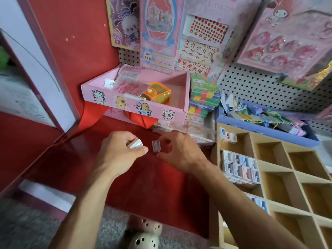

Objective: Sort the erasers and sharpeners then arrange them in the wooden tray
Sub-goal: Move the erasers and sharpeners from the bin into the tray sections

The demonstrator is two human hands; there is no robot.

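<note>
With the left hand [119, 150] pinching a white piece [136, 144] and the right hand [177, 151] pinching a packaged piece [156, 146], identify each, then carry toward the wooden tray [280, 169] at 3 o'clock.

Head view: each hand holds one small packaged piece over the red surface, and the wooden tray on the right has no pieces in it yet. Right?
Not quite. The head view shows the wooden tray already holds pieces in its left compartments. The rest stands: the left hand and right hand each hold one small piece over the red surface.
</note>
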